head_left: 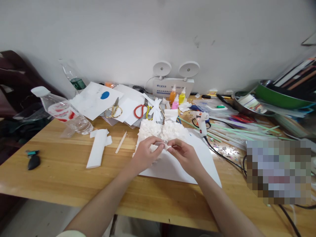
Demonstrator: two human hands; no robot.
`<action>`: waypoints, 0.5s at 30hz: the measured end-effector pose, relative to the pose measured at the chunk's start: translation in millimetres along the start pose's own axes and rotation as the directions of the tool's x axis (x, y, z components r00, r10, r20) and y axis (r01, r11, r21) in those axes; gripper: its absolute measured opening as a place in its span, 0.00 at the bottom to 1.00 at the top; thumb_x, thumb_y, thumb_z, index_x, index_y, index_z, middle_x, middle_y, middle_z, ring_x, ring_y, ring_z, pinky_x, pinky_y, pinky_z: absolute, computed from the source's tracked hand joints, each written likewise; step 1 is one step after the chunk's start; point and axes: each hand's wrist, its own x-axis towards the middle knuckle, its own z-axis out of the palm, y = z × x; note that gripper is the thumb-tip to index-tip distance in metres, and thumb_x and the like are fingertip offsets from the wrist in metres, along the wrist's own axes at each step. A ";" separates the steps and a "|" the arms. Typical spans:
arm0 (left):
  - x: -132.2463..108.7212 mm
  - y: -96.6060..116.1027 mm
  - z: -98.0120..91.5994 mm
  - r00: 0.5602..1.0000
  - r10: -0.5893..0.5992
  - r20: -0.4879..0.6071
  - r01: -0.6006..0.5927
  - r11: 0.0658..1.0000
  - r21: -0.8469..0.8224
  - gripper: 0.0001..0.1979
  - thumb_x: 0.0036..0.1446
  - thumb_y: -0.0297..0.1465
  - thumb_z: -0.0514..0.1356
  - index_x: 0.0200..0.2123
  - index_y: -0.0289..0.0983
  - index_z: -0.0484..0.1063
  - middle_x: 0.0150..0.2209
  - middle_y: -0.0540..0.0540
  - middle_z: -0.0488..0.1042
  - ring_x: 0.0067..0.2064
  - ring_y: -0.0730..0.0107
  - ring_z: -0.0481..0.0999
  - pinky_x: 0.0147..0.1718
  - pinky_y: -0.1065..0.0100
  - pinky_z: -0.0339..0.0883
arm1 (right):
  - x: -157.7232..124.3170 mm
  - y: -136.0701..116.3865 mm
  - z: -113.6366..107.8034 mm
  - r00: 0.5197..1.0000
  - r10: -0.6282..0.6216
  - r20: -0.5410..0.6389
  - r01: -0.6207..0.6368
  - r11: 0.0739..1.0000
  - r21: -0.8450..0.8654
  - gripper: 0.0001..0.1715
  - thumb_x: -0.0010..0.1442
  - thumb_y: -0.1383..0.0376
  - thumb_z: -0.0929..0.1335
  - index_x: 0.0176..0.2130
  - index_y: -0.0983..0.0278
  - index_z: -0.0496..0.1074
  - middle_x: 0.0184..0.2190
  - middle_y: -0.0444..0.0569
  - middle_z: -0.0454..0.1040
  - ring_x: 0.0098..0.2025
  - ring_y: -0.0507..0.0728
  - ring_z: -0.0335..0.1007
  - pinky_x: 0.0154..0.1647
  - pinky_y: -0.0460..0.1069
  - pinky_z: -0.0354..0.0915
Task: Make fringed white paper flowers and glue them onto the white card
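My left grip and my right grip meet over the middle of the desk, both pinched closed on a small paper strip held between thumbs and fingertips, one end in each. The strip hangs just above a mound of tufted white paper, which lies at the far edge of a large white sheet spread under my wrists.

To the left of the sheet a wooden stick lies bare on the wood, and beyond it a folded white card. A plastic bottle lies on its side near the desk's left rear, with a small black object well apart at the left edge.

Behind the mound, gold scissors and red-handled scissors rest on loose paper. Small paint bottles in orange, yellow and pink stand near the wall. To the right a white glue gun stands beside a spread of pale green straws, its black cord trailing toward me. A green bowl sits at the far right.
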 end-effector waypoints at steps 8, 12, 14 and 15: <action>-1.2 -0.2 2.9 0.999 0.047 0.004 -0.047 0.999 -0.009 0.07 0.54 0.32 0.52 0.31 0.36 0.68 0.32 0.48 0.71 0.36 0.72 0.69 0.36 0.71 0.61 | -2.2 2.2 1.8 1.000 -0.007 -0.016 0.007 1.000 -0.014 0.05 0.53 0.63 0.66 0.32 0.62 0.68 0.30 0.47 0.71 0.34 0.54 0.66 0.38 0.50 0.63; -1.7 0.3 2.5 0.999 0.043 0.009 -0.043 0.999 -0.023 0.07 0.54 0.32 0.52 0.31 0.36 0.69 0.32 0.48 0.71 0.35 0.72 0.69 0.36 0.72 0.61 | -2.1 1.2 3.4 0.997 -0.026 -0.072 0.025 1.000 -0.017 0.04 0.52 0.64 0.67 0.32 0.61 0.68 0.29 0.45 0.71 0.32 0.53 0.66 0.36 0.48 0.63; -1.8 0.5 2.5 0.999 0.040 0.010 -0.040 0.999 -0.027 0.07 0.54 0.31 0.53 0.32 0.36 0.69 0.32 0.48 0.71 0.36 0.72 0.69 0.36 0.72 0.61 | -1.7 0.2 4.3 0.996 -0.030 -0.085 0.029 0.999 -0.015 0.03 0.52 0.65 0.67 0.31 0.61 0.68 0.27 0.44 0.70 0.30 0.52 0.65 0.34 0.48 0.62; -1.7 0.6 2.5 0.999 0.042 0.009 -0.042 0.999 -0.030 0.07 0.54 0.31 0.53 0.32 0.36 0.69 0.32 0.48 0.71 0.36 0.72 0.69 0.36 0.71 0.61 | -1.6 -0.2 4.6 0.996 -0.032 -0.089 0.031 0.999 -0.013 0.03 0.52 0.65 0.67 0.30 0.61 0.68 0.26 0.44 0.69 0.30 0.52 0.65 0.34 0.48 0.62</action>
